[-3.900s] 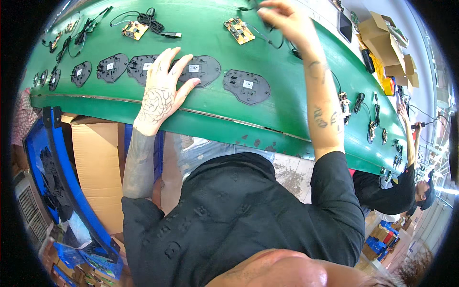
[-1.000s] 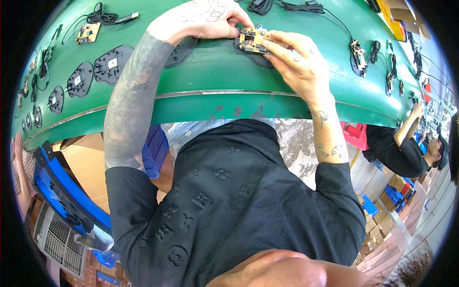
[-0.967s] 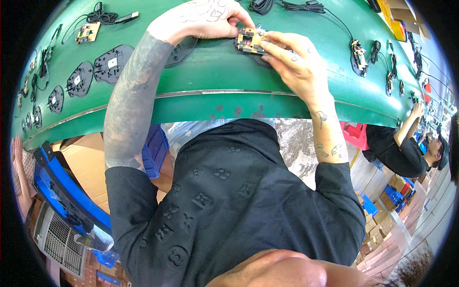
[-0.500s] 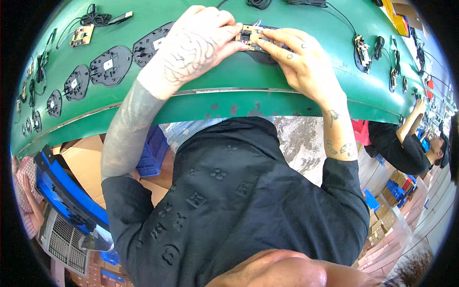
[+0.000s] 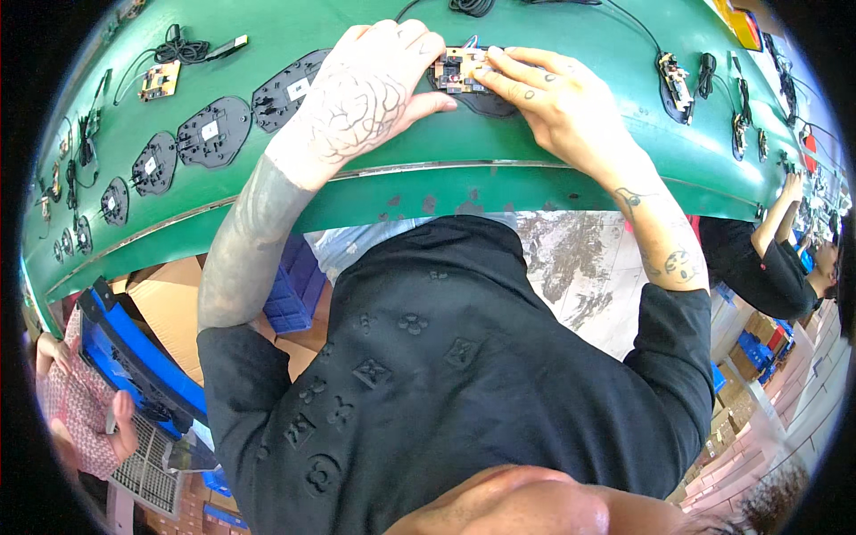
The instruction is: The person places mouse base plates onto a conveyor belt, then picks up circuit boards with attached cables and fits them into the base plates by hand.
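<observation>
A tan circuit board (image 5: 460, 71) lies over a black plastic mouse base (image 5: 490, 105) on the green bench, with thin coloured wires at its far edge. My right hand (image 5: 566, 102) has its index and middle fingertips against the board's right side, its thumb hidden. At the left side, my left hand (image 5: 374, 89) is open, its fingers bent near the board's corner. Its thumb stretches out below the board, apart from the fingers. Left of this hand lies another black base (image 5: 283, 96) with a white square on it, partly covered by the hand.
More black bases, such as this one (image 5: 214, 132), line the green bench (image 5: 428, 143) toward the left. A loose board (image 5: 159, 80) lies beside a coiled black cable (image 5: 183, 45). At right stands a base with a board fitted (image 5: 675, 87). Other people are at both sides.
My left thumb has come off the board and moved downward, so the hand has opened. The right fingers stay at the board. At far left, another person's hands have come into view.
</observation>
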The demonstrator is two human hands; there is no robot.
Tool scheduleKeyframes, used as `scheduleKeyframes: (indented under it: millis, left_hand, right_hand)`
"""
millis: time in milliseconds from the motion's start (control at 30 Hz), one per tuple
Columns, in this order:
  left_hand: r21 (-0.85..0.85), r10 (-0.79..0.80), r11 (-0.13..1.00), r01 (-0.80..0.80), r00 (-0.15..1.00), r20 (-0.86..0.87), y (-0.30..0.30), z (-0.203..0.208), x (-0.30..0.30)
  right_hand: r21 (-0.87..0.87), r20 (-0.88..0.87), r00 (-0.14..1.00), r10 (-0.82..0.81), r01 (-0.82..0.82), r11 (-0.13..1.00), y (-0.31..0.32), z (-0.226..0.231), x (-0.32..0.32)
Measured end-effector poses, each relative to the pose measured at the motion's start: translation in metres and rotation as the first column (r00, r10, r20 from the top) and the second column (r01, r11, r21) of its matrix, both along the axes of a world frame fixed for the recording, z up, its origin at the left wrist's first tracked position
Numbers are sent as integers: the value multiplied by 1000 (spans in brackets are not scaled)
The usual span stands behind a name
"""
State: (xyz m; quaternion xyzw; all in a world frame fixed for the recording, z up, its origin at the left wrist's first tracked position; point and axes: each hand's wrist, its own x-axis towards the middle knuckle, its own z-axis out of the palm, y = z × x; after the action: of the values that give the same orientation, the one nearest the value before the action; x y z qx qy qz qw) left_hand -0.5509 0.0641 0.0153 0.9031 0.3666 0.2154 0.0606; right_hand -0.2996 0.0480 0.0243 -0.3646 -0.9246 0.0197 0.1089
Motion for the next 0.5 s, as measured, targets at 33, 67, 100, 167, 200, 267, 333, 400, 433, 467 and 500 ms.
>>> scheduleKeyframes:
  millis: [33,67,100,167,200,267,333,400,433,467,500]
  left_hand:
    - [0,-6,1000,6,1000,-3,0,1,0]
    - [18,-16,1000,15,999,35,2,1,-2]
    - [38,-29,999,26,997,75,5,2,-2]
    - [-47,-39,998,43,995,95,9,-5,-4]
    - [-129,-38,990,52,993,115,13,-7,-4]
    - [-78,-66,994,71,996,67,19,-7,-2]
    - [-173,-62,982,78,994,93,17,-6,0]
    - [-267,-53,961,71,996,73,19,-2,-3]
    - [-289,-41,956,55,998,55,19,-2,-4]
    - [-312,-28,949,39,999,39,20,-3,-5]
    - [-347,-14,938,22,1000,25,21,-3,-3]
  right_hand:
    - [0,-3,1000,-6,6,1000,0,0,-1]
    - [1,-15,1000,5,-5,1000,2,-1,-2]
    - [3,-24,1000,14,-14,1000,4,0,-2]
    - [-70,-32,999,-4,2,998,3,1,-2]
    - [-140,-40,999,-14,8,990,6,1,-1]
    - [-177,-77,996,-53,39,984,8,-3,3]
    - [-135,-30,999,-41,37,990,4,-2,3]
    - [-54,6,1000,-18,18,998,5,3,0]
    - [24,49,999,12,-13,1000,6,4,0]
    - [23,53,999,6,-7,1000,5,2,2]
    - [-10,-8,1000,-18,17,1000,6,-2,5]
